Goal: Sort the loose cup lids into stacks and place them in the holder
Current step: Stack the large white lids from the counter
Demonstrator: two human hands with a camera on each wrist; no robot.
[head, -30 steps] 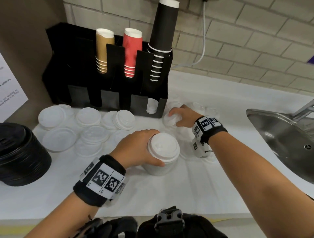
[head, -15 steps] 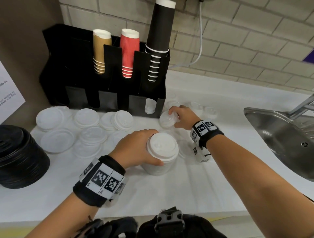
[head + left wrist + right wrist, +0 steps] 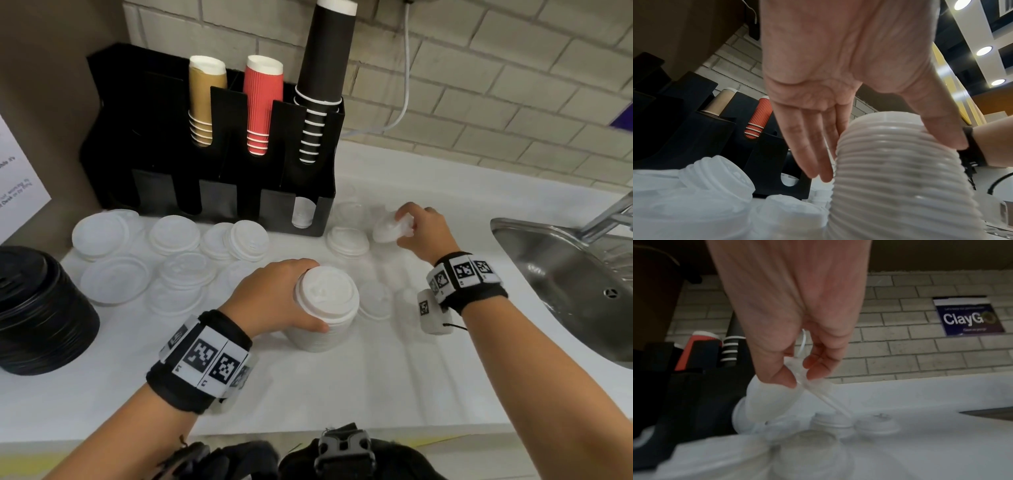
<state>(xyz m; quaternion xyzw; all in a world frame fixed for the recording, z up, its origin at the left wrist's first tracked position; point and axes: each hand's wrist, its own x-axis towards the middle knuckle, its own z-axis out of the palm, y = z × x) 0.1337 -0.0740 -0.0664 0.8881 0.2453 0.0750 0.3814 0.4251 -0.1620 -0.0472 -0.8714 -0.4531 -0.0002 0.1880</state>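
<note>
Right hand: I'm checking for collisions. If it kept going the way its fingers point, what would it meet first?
Probably the black holder; the right hand, pinching a lid, points left toward it. Depth is unclear.

The table (image 3: 342, 387) has a white top and runs along a brick wall. A black holder (image 3: 212, 192) stands at its back edge, toward the left. In front of the holder, loose white and clear lids (image 3: 174, 236) lie scattered, some overlapping, from the left side across to the right of the holder. A tall stack of white lids (image 3: 322, 318) stands near the middle. A stack of black lids (image 3: 37, 315) sits at the left edge. A steel sink (image 3: 575, 281) is set into the right end.
</note>
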